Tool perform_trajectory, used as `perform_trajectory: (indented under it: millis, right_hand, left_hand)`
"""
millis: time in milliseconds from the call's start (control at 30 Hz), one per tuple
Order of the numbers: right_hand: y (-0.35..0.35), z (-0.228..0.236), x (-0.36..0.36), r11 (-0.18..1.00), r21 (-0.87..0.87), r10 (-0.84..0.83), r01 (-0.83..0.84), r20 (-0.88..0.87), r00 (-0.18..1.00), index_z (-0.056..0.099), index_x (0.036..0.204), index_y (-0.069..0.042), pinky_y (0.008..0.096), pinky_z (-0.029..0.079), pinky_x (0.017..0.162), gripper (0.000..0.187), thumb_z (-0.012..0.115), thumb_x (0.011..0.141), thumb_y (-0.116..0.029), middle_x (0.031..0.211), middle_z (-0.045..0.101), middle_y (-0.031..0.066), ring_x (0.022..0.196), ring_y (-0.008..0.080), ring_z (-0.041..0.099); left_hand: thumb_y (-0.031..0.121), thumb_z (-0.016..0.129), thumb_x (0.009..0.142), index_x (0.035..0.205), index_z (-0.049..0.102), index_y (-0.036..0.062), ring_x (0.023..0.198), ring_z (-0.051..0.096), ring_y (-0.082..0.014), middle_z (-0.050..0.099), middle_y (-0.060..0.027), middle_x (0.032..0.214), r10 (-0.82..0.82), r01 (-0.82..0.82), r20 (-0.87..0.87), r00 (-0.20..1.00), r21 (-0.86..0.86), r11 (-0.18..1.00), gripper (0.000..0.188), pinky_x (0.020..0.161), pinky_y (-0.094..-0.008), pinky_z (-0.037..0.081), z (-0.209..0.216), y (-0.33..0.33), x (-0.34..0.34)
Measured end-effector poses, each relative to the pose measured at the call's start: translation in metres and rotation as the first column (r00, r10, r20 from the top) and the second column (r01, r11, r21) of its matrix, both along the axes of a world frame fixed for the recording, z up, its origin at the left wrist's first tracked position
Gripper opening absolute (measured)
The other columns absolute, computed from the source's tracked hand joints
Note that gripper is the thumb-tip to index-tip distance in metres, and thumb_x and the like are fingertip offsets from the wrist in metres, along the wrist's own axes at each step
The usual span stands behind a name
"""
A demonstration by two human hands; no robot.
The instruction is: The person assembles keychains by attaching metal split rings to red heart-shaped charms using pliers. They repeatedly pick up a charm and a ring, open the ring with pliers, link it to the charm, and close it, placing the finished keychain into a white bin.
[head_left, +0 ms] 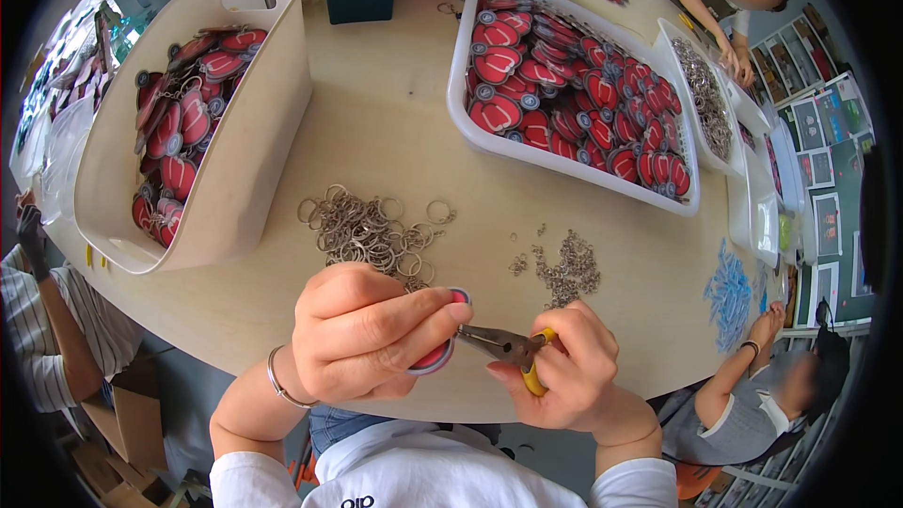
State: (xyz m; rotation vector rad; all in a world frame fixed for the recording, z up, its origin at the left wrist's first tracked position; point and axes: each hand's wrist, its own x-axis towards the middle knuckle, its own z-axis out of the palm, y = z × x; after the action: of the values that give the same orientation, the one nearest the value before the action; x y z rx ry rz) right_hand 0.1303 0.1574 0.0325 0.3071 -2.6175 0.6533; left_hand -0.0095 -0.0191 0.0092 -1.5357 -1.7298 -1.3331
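Note:
My left hand [353, 334] is closed on a flat red keychain charm [435, 357] with a grey edge, pinching it between thumb and fingers and covering much of it. My right hand [574, 367] grips needle-nose pliers [508, 346] with yellow handles. The plier tips meet the charm's upper edge beside my left fingertips; whether a small ring sits in the jaws is too small to tell. Just beyond my left hand lies a heap of silver split rings [362, 230]. Farther right, a pile of tiny metal rings [567, 268] rests beyond my right hand.
A cream bin [268, 150] with red charms stands at left. A white basket [574, 155] full of charms is at far right, beside a tray of metal parts [705, 99]. Blue slim pieces [729, 301] lie near the table's right edge. Other people sit around the table.

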Motion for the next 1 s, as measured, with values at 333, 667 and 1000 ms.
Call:
perform_trajectory:
  millis: [333, 667, 1000]
  right_hand:
    - [-0.001, 0.003, 0.0, 0.999, 0.011, -0.035, 0.035, 0.018, 0.999, 0.06, 0.065, -0.003, 0.0289, 0.039, 0.047, 0.027, 0.08, 0.071, -0.021, 0.08, 0.051, 0.0084, 0.059, 0.0199, 0.047]
    - [0.007, 0.011, 0.001, 1.0, 0.011, 0.02, -0.021, 0.073, 0.997, 0.06, 0.065, -0.003, 0.0299, 0.04, 0.047, 0.025, 0.08, 0.068, -0.017, 0.077, 0.05, 0.0087, 0.058, 0.0207, 0.048]
    - [0.013, 0.006, -0.008, 0.978, -0.177, 0.134, -0.106, 0.157, 0.978, 0.058, 0.063, -0.001, 0.03, 0.044, 0.051, 0.026, 0.08, 0.066, -0.013, 0.083, 0.054, 0.0107, 0.06, 0.0221, 0.052]
  left_hand:
    - [0.002, 0.064, 0.052, 0.088, 0.075, 0.0043, 0.061, 0.05, -0.0134, 0.069, -0.0024, 0.088, 0.016, -0.016, -0.013, 1.0, 0.0, 1.0, 0.037, 0.047, -0.0243, 0.04, 0.001, 0.0, -0.001]
    - [0.002, 0.064, 0.053, 0.088, 0.075, 0.0045, 0.06, 0.05, -0.0136, 0.069, -0.0023, 0.087, -0.011, 0.011, -0.01, 1.0, 0.001, 1.0, 0.037, 0.048, -0.0241, 0.04, 0.002, 0.0, -0.002]
    - [-0.001, 0.067, 0.053, 0.088, 0.074, 0.0008, 0.059, 0.053, -0.0152, 0.068, -0.006, 0.086, -0.034, 0.034, 0.043, 0.998, -0.004, 0.999, 0.036, 0.048, -0.0246, 0.043, 0.004, 0.002, -0.003]
